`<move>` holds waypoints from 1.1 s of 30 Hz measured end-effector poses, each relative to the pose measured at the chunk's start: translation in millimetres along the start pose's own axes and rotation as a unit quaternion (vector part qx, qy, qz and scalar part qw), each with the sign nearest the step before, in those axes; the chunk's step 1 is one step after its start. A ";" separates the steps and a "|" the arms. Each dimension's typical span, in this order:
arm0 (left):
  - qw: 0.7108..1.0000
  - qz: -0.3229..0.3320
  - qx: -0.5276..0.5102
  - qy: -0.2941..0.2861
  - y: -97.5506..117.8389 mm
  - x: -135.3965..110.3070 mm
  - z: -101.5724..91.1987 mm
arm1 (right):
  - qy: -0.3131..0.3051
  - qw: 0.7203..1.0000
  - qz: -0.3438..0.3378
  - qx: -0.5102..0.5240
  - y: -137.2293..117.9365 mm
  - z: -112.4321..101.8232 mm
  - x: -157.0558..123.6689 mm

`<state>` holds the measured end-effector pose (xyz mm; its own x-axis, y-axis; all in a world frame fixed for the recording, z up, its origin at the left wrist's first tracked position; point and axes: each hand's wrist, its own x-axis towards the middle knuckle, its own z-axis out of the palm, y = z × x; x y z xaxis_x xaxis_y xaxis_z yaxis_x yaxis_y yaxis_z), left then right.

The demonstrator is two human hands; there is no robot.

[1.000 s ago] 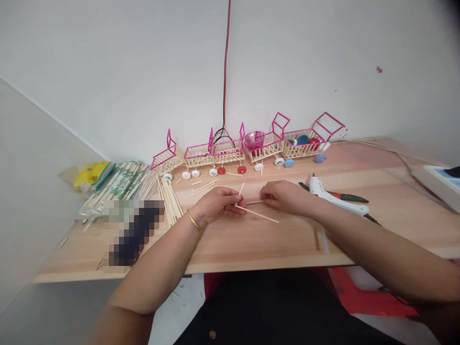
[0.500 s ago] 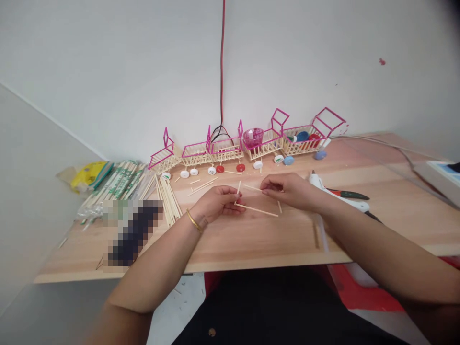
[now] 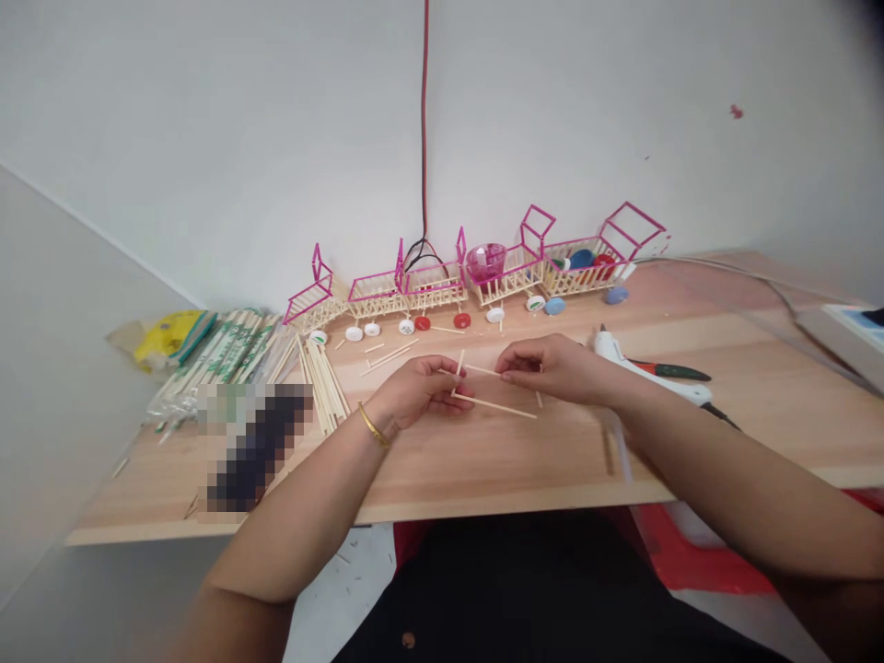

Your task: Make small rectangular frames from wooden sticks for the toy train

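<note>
My left hand (image 3: 429,387) pinches a corner of joined bamboo sticks. One short stick (image 3: 460,360) points up from its fingers, and a longer stick (image 3: 497,406) runs out to the right. My right hand (image 3: 535,366) is closed on another thin bamboo stick (image 3: 482,369), whose left end is at or very near the short upright one; whether they touch I cannot tell. Below the right fingers a short stick end (image 3: 540,399) shows, its other part hidden by the hand. Both hands are just above the wooden table (image 3: 470,470).
Several small stick carts (image 3: 436,287) with bottle-cap wheels line the wall. A white glue gun (image 3: 642,373) and orange-handled pliers (image 3: 673,371) lie right. Loose sticks (image 3: 324,382) and bagged chopsticks (image 3: 227,354) lie left, near a blurred dark object (image 3: 255,456).
My right hand has shifted slightly left and down, bringing its stick's tip closer to the short upright stick. My left hand stays nearly still, keeping its pinch.
</note>
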<state>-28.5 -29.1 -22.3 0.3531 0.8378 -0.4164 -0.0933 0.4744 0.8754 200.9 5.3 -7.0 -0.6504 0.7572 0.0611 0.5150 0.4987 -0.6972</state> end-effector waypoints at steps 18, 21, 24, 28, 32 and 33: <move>1.000 0.007 -0.018 0.011 2.2 1.4 -5.3 | 0.004 0.998 0.002 -0.070 11.2 7.4 6.4; 0.999 0.012 -0.030 0.005 2.9 0.7 -5.5 | 0.044 0.996 -0.006 -0.078 16.5 6.8 10.8; 0.998 0.032 -0.050 0.004 4.6 -0.6 -4.6 | 0.135 0.988 -0.030 -0.067 7.6 -5.9 7.8; 0.996 0.048 -0.073 0.001 6.5 -1.1 -4.7 | 0.267 0.958 -0.037 -0.096 -22.4 -39.6 -16.3; 0.996 0.049 -0.077 -0.004 6.9 -1.7 -4.0 | 0.257 0.946 0.043 -0.193 -32.0 -68.8 -51.6; 0.996 0.050 -0.077 -0.007 7.1 -2.2 -3.4 | 0.225 0.949 0.071 -0.211 -27.8 -72.7 -60.1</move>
<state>-33.1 -26.7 -16.0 0.3476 0.8793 -0.3255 -0.2699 0.4263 0.8634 266.3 -23.3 60.6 -0.3021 0.8858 0.3523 0.8189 0.4304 -0.3797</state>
